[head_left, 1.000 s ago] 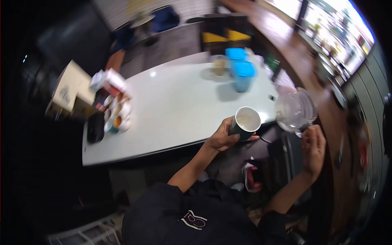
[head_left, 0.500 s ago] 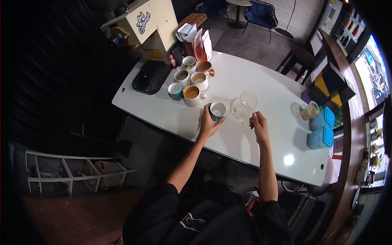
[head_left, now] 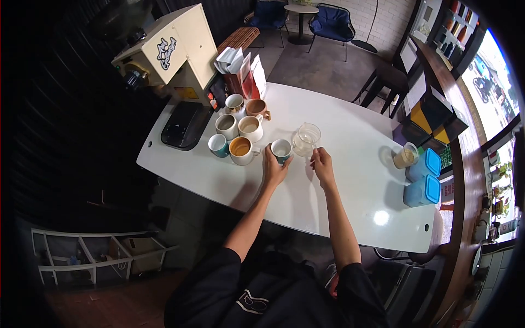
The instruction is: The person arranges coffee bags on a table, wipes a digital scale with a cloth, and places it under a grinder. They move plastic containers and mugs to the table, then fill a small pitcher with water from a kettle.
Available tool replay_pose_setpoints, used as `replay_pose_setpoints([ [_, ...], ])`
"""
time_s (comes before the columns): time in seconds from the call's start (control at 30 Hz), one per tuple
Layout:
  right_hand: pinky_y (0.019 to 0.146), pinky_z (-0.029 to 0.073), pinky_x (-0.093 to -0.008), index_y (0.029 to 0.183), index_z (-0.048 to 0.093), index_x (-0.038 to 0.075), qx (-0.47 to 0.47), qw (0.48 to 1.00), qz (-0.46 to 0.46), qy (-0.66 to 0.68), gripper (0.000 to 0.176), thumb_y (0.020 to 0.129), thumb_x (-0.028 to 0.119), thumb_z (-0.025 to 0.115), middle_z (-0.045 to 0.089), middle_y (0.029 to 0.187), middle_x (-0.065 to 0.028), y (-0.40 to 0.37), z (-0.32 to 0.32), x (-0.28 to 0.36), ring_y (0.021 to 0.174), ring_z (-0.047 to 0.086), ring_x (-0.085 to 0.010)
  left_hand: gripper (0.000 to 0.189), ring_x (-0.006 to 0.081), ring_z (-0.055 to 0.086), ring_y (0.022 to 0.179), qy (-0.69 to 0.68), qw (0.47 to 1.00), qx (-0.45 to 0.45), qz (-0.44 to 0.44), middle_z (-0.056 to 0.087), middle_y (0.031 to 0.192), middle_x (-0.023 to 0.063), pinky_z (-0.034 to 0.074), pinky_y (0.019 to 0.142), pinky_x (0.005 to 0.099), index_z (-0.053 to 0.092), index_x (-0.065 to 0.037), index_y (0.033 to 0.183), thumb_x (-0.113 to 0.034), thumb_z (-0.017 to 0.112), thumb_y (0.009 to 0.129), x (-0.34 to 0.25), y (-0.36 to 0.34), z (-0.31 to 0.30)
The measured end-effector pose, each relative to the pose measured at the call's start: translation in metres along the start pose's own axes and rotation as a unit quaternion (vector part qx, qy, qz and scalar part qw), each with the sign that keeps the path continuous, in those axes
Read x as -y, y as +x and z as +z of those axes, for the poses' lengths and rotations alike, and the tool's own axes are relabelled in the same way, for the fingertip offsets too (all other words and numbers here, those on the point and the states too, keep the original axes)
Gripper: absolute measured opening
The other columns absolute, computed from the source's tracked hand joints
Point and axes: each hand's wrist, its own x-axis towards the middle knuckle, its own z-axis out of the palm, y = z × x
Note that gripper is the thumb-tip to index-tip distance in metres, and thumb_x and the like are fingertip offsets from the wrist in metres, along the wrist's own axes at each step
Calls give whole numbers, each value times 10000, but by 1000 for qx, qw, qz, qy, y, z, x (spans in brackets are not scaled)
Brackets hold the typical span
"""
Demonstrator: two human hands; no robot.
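My left hand (head_left: 276,168) is wrapped round a small cup (head_left: 281,149) with a white inside and a dark teal outside, upright over the white table (head_left: 350,131). Just to its right, my right hand (head_left: 322,163) has its fingers closed at the near right side of a clear glass jug (head_left: 306,139), at its handle. The jug looks upright beside the cup. To the left of the cup stands a group of several mugs, among them a white one with an orange-brown inside (head_left: 241,150) and a teal one (head_left: 218,146).
A cream grinder (head_left: 191,49) and a black tray (head_left: 186,126) stand at the table's left end, with paper packets (head_left: 240,71) behind the mugs. Two blue-lidded containers (head_left: 423,191) and a plastic cup (head_left: 406,156) are at the right. Chairs (head_left: 332,23) stand beyond.
The view has shifted. My left hand and its cup are closer to the mug group. The glass jug is more upright, and my right hand is now at its handle.
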Motion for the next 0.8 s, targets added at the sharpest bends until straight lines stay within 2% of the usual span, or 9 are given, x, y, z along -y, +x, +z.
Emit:
replay_pose_setpoints([
  [0.07, 530, 417, -248, 816, 498, 41, 11, 1000, -1, -7, 305, 1012, 272, 454, 518, 693, -18, 5, 1, 0, 590, 496, -94, 785, 440, 488, 1103, -16, 1000, 14, -11, 477, 1196, 279, 408, 926, 486, 336, 69, 1286, -271, 787, 741, 3, 3, 2],
  [0.17, 562, 429, -254, 823, 487, 46, 21, 999, 0, -25, 313, 1016, 288, 440, 521, 713, -26, 8, 1, 2, 616, 497, -100, 785, 442, 476, 1112, 11, 999, -34, 17, 496, 1177, 278, 395, 929, 501, 366, 79, 1280, -297, 788, 736, 12, 5, 8],
  [0.33, 608, 441, -269, 857, 482, 46, 34, 999, 13, -32, 331, 1023, 323, 409, 525, 727, -28, 10, 7, 3, 648, 493, -111, 774, 440, 503, 1081, 21, 999, -35, 11, 513, 1159, 277, 405, 925, 491, 373, 80, 1275, -280, 790, 732, 8, 3, 8],
  [0.47, 608, 438, -267, 871, 477, 50, 47, 998, 12, -49, 336, 1023, 339, 401, 534, 761, -37, 17, 8, 1, 639, 485, -112, 773, 451, 504, 1100, 52, 994, -94, -11, 512, 1182, 290, 405, 930, 482, 358, 72, 1288, -262, 786, 737, 1, 4, 10],
  [0.57, 582, 473, -273, 947, 494, 22, 24, 999, 14, -42, 289, 991, 307, 497, 545, 860, -65, 16, 8, 1, 657, 553, -126, 779, 465, 498, 1111, 59, 990, -121, -52, 500, 1198, 304, 403, 927, 489, 330, 69, 1301, -253, 776, 749, -2, 8, 12],
  [0.63, 592, 520, -287, 1051, 496, -10, -11, 998, 2, -69, 317, 947, 275, 588, 537, 952, -88, 7, 0, 7, 708, 616, -155, 842, 445, 474, 1165, 64, 992, -101, -40, 469, 1240, 314, 387, 980, 460, 305, 102, 1317, -264, 787, 732, 3, 5, 12],
  [0.67, 592, 520, -287, 1051, 496, -10, -29, 997, 3, -72, 317, 947, 275, 588, 537, 952, -88, 1, -10, 10, 708, 616, -155, 869, 434, 462, 1190, 67, 994, -85, -30, 455, 1260, 316, 379, 1004, 446, 291, 116, 1325, -263, 792, 725, 5, 0, 12],
  [0.73, 609, 533, -320, 1092, 498, -32, -40, 991, -25, -123, 353, 933, 271, 585, 570, 993, -154, -18, -41, 18, 716, 646, -208, 894, 415, 442, 1221, 48, 993, -33, -99, 431, 1293, 307, 343, 1057, 426, 275, 148, 1329, -266, 794, 730, 5, -20, 12],
  [0.8, 611, 532, -314, 1112, 502, -21, -65, 994, 12, -90, 341, 926, 250, 592, 590, 975, -148, -40, -82, 30, 733, 646, -206, 813, 374, 440, 1233, -82, 973, -13, -213, 428, 1303, 279, 327, 1078, 422, 293, 119, 1340, -224, 766, 776, -11, -49, 19],
])
